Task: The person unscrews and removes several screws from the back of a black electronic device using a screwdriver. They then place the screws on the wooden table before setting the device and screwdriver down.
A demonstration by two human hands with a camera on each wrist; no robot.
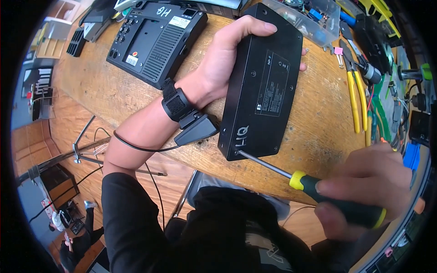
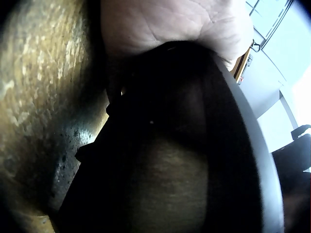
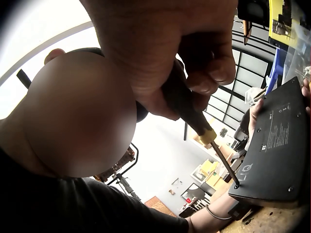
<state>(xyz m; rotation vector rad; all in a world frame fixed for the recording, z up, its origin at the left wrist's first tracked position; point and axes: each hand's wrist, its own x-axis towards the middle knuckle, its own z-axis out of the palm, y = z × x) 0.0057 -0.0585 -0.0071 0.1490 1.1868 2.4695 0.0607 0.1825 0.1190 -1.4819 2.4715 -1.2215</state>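
A flat black box (image 1: 268,91) with a printed label and "HQ" marked on it stands tilted over the wooden bench. My left hand (image 1: 221,57) grips it around its upper part, thumb over the face and fingertips showing past the far edge. In the left wrist view the palm (image 2: 160,22) lies against the box's dark side (image 2: 170,184). My right hand (image 1: 371,182) holds a green and yellow screwdriver (image 1: 314,186) by the handle. Its tip is at the corner screw beside the "HQ" mark, also visible in the right wrist view, where the shaft (image 3: 224,162) slants down to the box.
A second black device (image 1: 157,43) with vents and stickers lies at the back left of the bench (image 1: 325,113). Yellow-handled pliers (image 1: 355,100) and other tools line the right side. A clear plastic bin (image 1: 318,27) of small parts sits at the back.
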